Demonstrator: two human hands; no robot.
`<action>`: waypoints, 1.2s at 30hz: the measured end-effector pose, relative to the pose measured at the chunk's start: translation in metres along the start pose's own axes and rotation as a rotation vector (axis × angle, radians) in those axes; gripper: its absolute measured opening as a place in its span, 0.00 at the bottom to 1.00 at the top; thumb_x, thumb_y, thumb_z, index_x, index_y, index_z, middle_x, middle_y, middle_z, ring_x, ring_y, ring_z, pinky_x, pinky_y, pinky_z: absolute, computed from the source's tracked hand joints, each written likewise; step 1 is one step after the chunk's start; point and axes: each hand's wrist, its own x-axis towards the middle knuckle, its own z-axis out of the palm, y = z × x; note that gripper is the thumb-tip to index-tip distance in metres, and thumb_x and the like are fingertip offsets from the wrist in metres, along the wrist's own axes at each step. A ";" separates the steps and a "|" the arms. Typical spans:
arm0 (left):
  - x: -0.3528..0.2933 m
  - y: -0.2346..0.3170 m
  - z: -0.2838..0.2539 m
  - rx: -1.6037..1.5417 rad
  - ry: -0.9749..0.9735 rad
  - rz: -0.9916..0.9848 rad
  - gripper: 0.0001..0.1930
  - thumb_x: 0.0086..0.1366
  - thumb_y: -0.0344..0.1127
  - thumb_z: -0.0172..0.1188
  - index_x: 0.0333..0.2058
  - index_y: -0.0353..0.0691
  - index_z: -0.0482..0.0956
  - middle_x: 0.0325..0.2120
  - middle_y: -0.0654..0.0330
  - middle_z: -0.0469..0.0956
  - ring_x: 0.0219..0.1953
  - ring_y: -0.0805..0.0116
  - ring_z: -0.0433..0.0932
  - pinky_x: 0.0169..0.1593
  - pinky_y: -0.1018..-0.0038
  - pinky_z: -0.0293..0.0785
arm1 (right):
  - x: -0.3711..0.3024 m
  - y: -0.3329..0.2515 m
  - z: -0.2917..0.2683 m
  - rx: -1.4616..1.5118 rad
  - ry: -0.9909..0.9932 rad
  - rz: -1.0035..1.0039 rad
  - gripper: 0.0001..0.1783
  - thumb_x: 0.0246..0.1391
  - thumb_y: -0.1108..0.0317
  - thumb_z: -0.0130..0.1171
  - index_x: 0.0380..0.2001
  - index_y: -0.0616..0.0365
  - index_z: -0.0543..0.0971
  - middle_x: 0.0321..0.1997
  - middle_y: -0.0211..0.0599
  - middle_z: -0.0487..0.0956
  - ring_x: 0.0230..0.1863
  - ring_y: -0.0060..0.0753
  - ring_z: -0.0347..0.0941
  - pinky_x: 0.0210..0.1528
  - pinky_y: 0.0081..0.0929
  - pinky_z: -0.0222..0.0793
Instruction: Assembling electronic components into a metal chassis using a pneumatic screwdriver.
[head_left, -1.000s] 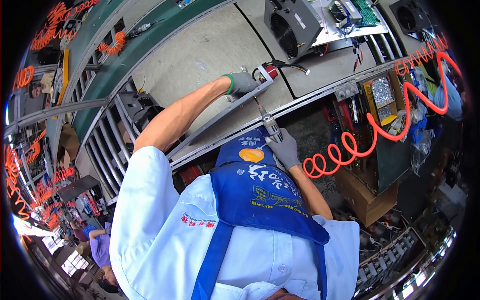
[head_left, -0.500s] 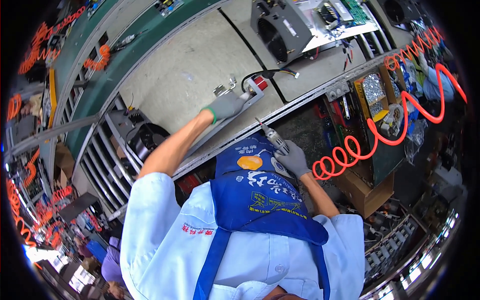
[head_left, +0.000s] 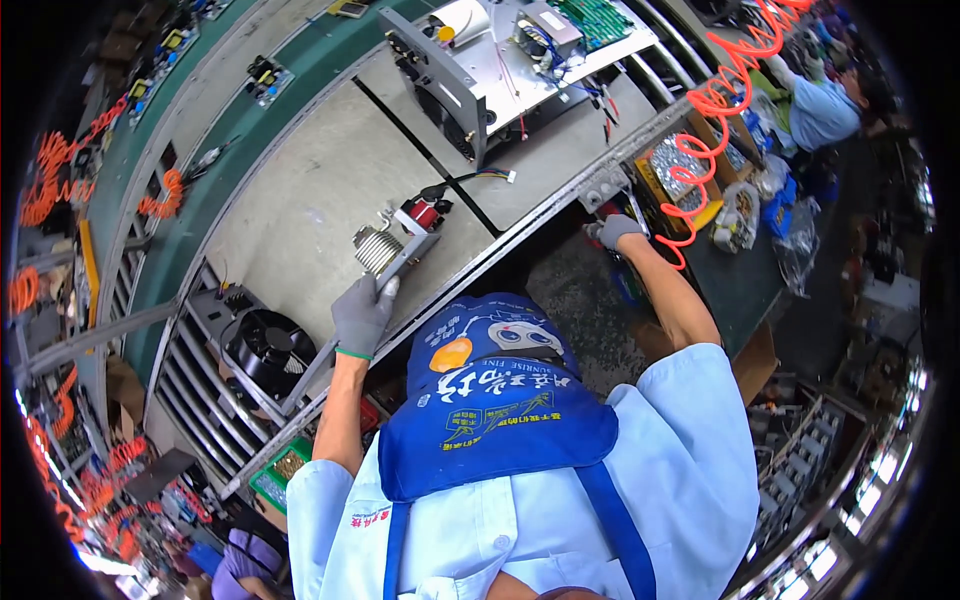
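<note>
My left hand (head_left: 362,314), in a grey glove, grips a long grey metal panel (head_left: 405,262) at the near edge of the bench. Fixed at the panel's far end is a red and black part with wires (head_left: 424,210). Next to it, a ribbed silvery metal part (head_left: 377,248) lies close to my fingers. My right hand (head_left: 618,231), also gloved, is out to the right, just below the bench edge near a metal bracket (head_left: 603,188). Its fingers look curled, but what they hold is hidden.
A grey fan housing with a circuit board (head_left: 455,95) stands at the far side of the bench. Another black fan (head_left: 268,345) rests on rollers at left. A red coiled hose (head_left: 705,150) hangs at right above boxes of screws (head_left: 672,165). A co-worker (head_left: 825,105) is at far right.
My right hand has moved from in front of my apron, where it held a power screwdriver, to the right bench edge. My left hand has slid back along the panel, towards me.
</note>
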 end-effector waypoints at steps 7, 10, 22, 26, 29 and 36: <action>-0.013 0.009 0.002 0.082 0.043 0.010 0.21 0.58 0.54 0.58 0.19 0.41 0.73 0.17 0.52 0.74 0.21 0.50 0.75 0.26 0.58 0.69 | 0.091 0.023 0.014 -0.083 -0.055 -0.151 0.24 0.54 0.56 0.45 0.45 0.63 0.78 0.51 0.58 0.74 0.53 0.55 0.72 0.56 0.40 0.67; -0.008 0.015 0.001 0.111 0.060 -0.033 0.22 0.57 0.55 0.59 0.20 0.41 0.73 0.17 0.52 0.75 0.22 0.51 0.76 0.26 0.58 0.69 | 0.104 0.024 0.031 0.270 -0.059 0.000 0.22 0.52 0.61 0.49 0.49 0.59 0.76 0.52 0.55 0.75 0.51 0.53 0.74 0.53 0.39 0.70; -0.008 0.011 0.007 0.106 0.050 0.003 0.21 0.56 0.54 0.58 0.21 0.41 0.72 0.19 0.53 0.74 0.25 0.51 0.75 0.29 0.57 0.69 | -0.128 -0.234 -0.194 0.361 1.207 -1.231 0.17 0.45 0.66 0.62 0.41 0.57 0.76 0.45 0.42 0.75 0.47 0.44 0.71 0.48 0.38 0.66; -0.008 0.014 0.005 0.063 0.058 0.042 0.19 0.56 0.53 0.59 0.22 0.41 0.73 0.20 0.52 0.75 0.25 0.52 0.77 0.28 0.57 0.71 | -0.090 -0.284 -0.207 0.137 1.292 -1.014 0.16 0.47 0.66 0.59 0.42 0.53 0.75 0.49 0.42 0.73 0.49 0.46 0.69 0.48 0.43 0.66; -0.010 0.017 0.003 0.048 0.100 0.060 0.18 0.55 0.51 0.60 0.22 0.41 0.72 0.19 0.53 0.75 0.24 0.52 0.76 0.27 0.58 0.71 | -0.057 -0.278 -0.210 0.049 1.312 -0.935 0.18 0.44 0.68 0.57 0.43 0.50 0.76 0.53 0.40 0.73 0.45 0.43 0.73 0.39 0.39 0.71; -0.013 0.002 0.008 0.043 0.088 0.062 0.15 0.53 0.47 0.63 0.25 0.41 0.72 0.20 0.54 0.74 0.24 0.53 0.75 0.27 0.59 0.71 | -0.040 -0.260 -0.227 -0.074 1.233 -0.929 0.18 0.43 0.68 0.58 0.42 0.47 0.78 0.54 0.39 0.73 0.42 0.41 0.75 0.38 0.38 0.70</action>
